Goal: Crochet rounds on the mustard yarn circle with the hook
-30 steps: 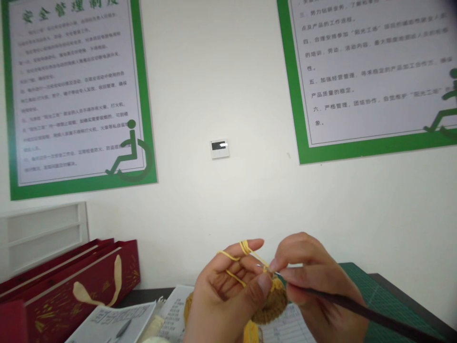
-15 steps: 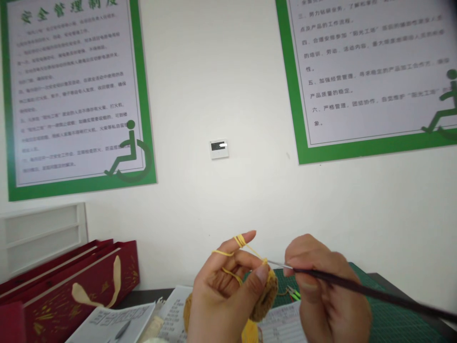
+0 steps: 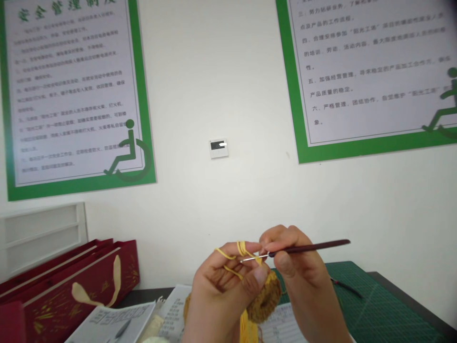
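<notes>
Between the thumb and fingers of my left hand (image 3: 223, 290) is a small round crochet piece (image 3: 264, 299), brown with yellow along its upper edge. Yellow yarn (image 3: 242, 247) is wound around my left index finger and runs to the piece. My right hand (image 3: 298, 271) grips a crochet hook (image 3: 310, 247) with a dark red handle, its metal shaft passing through a yellow loop at the top of the work. The hook's tip points left, in front of my left fingers. More yellow yarn hangs below the piece, partly hidden by my left hand.
A green cutting mat (image 3: 378, 305) lies on the dark table at the right, with dark-handled pliers or a similar tool (image 3: 346, 287) on it. Printed papers (image 3: 114, 324) lie at the left, beside dark red gift bags (image 3: 96, 286). Behind is a white wall with posters.
My right hand has moved left and up, close to my left fingers. The hook has swung from slanting down rightward to nearly level, its tip further through the yellow loop.
</notes>
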A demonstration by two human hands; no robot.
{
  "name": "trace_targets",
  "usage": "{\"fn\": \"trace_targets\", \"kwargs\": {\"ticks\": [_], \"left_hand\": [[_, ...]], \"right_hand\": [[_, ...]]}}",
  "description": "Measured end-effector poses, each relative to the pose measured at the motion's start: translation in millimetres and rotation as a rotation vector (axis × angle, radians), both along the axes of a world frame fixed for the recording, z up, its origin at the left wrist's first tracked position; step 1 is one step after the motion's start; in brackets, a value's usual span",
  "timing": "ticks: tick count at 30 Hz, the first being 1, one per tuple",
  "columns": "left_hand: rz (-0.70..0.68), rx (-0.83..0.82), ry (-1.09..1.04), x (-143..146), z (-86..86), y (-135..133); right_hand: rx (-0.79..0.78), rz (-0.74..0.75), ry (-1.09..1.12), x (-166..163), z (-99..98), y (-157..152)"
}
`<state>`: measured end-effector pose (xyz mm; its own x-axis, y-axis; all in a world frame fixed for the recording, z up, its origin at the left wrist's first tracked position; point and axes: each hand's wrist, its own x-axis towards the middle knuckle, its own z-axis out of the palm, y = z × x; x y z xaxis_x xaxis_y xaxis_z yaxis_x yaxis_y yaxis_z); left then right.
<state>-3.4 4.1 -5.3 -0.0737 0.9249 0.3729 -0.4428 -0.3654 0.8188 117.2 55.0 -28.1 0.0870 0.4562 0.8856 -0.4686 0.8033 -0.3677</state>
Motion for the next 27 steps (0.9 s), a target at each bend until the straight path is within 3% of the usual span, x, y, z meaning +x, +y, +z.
{"fn": "trace_targets", "kwargs": {"ticks": [4, 15, 27], "left_hand": [[0.015, 0.045, -0.007, -1, -3.9, 4], [0.083, 0.126, -0.017, 6, 1.4, -3], [-0.002, 0.041, -0.085, 10, 1.4, -4]], "right_hand": [[0.180, -0.196, 0.050, -2, 1.6, -4], [0.118, -0.140, 0.089, -4, 2.9, -8], [0.226, -0.340, 0.070, -3, 4.1, -8]]}}
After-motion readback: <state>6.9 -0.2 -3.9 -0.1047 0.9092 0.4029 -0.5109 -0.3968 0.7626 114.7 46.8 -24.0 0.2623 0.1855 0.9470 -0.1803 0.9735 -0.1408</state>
